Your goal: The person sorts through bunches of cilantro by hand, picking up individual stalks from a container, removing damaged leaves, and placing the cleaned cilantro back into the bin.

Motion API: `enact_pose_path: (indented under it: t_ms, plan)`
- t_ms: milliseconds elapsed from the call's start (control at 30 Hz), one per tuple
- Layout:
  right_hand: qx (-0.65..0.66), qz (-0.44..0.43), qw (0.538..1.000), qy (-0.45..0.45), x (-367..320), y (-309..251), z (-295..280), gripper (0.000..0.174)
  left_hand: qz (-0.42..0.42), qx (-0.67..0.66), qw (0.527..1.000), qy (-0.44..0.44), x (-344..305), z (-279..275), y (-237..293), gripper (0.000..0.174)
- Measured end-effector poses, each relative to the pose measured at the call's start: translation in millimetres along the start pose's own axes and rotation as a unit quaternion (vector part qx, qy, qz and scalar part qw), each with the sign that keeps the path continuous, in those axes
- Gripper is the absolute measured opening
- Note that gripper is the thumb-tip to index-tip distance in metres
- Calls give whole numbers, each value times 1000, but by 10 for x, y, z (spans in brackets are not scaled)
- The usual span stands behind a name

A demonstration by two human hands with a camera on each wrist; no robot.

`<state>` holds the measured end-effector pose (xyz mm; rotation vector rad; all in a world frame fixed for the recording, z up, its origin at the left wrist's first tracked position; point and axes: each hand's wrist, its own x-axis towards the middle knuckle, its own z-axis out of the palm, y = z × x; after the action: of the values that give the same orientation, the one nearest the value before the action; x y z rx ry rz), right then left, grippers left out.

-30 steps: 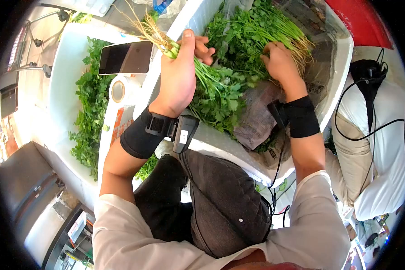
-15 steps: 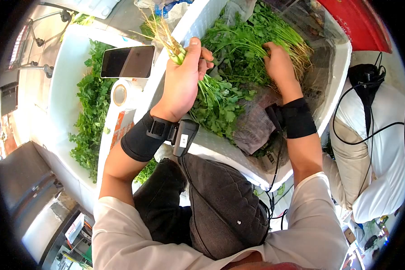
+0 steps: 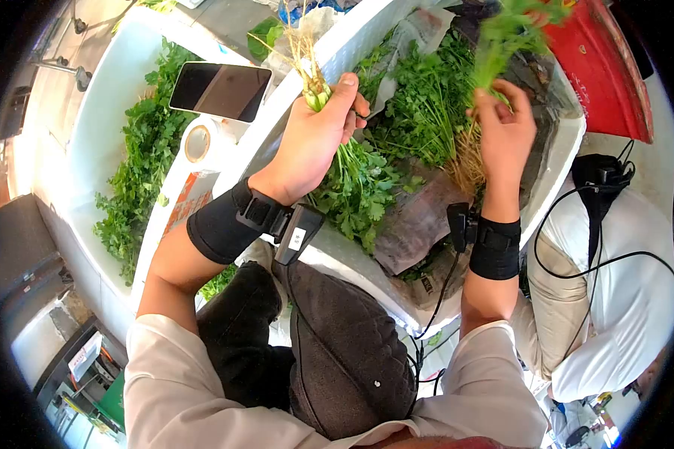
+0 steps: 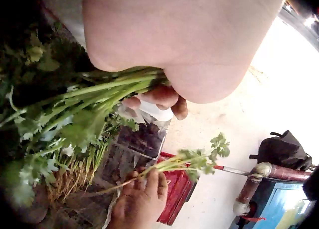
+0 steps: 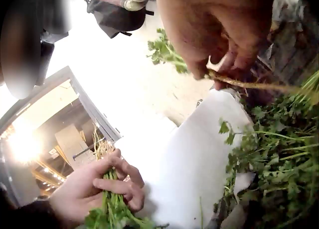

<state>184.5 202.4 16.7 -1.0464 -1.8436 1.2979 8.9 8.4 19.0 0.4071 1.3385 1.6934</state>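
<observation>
My left hand (image 3: 307, 153) grips a bunch of coriander (image 3: 359, 183), its pale roots sticking out above the thumb and its leaves hanging below the fingers. In the right wrist view, the fingers stay curled round the green stems (image 5: 113, 196). My right hand (image 3: 508, 142) pinches a coriander sprig (image 3: 502, 49), raised over the far right of the white foam box (image 3: 352, 41). In the left wrist view the sprig (image 4: 172, 165) lies across the fingertips, leaves pointing away and a thin root trailing down. Beneath that hand lies a coriander pile (image 3: 427, 101) with tangled roots (image 3: 468, 161).
Dark newspaper (image 3: 416, 224) lines the foam box. Left of it stands a second foam box (image 3: 97, 142) holding coriander. A phone (image 3: 221, 91) and a white roll (image 3: 197, 144) sit between the boxes. A red container (image 3: 606, 82) and another person's leg (image 3: 569, 262) are at right.
My right hand has lifted from the coriander pile, drawing out a sprig with its leaves swung upward. My left hand still holds its bunch, while the head view has shifted a little.
</observation>
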Motion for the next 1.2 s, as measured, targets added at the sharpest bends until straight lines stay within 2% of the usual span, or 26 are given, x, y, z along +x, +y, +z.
enact_pose_path:
  t_ms: [33, 100, 167, 233, 267, 300, 333, 367, 433, 467, 567, 633, 700, 767, 833, 867, 900, 967, 1100, 1133, 1200]
  plan:
    - [-20, 45, 999, -16, -4, 11, -26, 28, 0, 0, 1000, 0, 4, 0, 7, 38]
    - [-174, -83, 978, -78, -62, 70, 51, 30, -11, 30, 999, -21, -21, -12, 17, 37]
    - [-144, -50, 985, -83, -77, 73, 58, 30, -14, 47, 998, -27, -22, 8, 28, 34]
    - [-89, 8, 984, -153, -142, -70, 87, 32, -17, 63, 998, -26, -42, 39, 46, 31]
    - [-88, 8, 983, -158, -176, -122, 95, 32, 21, 125, 991, -42, -59, 70, 62, 28]
    - [-17, 31, 983, -180, -215, -168, 128, 32, 59, 187, 979, -54, -90, 52, 72, 27]
    - [50, 54, 979, -191, -253, -216, 109, 33, 32, 199, 978, -60, -83, 23, 79, 26]
    - [51, 55, 978, -195, -282, -260, 92, 33, 32, 199, 978, -56, -67, 19, 44, 26]
    - [140, 92, 948, -273, -329, -308, 45, 33, 196, 208, 956, -71, -44, 49, -34, 27]
    - [160, 102, 933, -306, -331, -291, 15, 30, 156, 198, 965, -73, -58, 33, -55, 31]
    - [203, 73, 919, -332, -396, -349, 32, 28, 130, 263, 951, -97, -114, 53, 51, 33]
    - [231, 101, 906, -341, -413, -418, 38, 29, 130, 270, 948, -105, -121, 54, 28, 35]
    - [261, 42, 888, -377, -436, -413, 44, 29, 141, 262, 945, -135, -119, 55, 9, 35]
    - [230, 34, 900, -368, -449, -453, 61, 30, 132, 259, 945, -149, -122, 51, 12, 35]
    - [82, 16, 935, -345, -445, -453, 66, 28, 118, 253, 944, -175, -121, 42, 20, 35]
    - [78, -85, 943, -313, -429, -286, 116, 28, 98, 272, 940, -180, -117, 35, 13, 33]
    - [78, -83, 944, -310, -427, -279, 117, 28, 97, 272, 940, -183, -102, 23, -16, 33]
    - [33, -149, 953, -262, -428, -294, 142, 25, 141, 326, 920, -169, -75, -7, -79, 31]
    - [15, -170, 958, -229, -461, -361, 181, 18, 54, 256, 945, -195, -90, 12, 29, 29]
    - [15, -168, 959, -228, -464, -373, 182, 18, 53, 257, 945, -197, -90, 30, 36, 29]
    - [-21, -159, 965, -209, -469, -394, 180, 18, 107, 174, 964, -169, -101, 71, 40, 28]
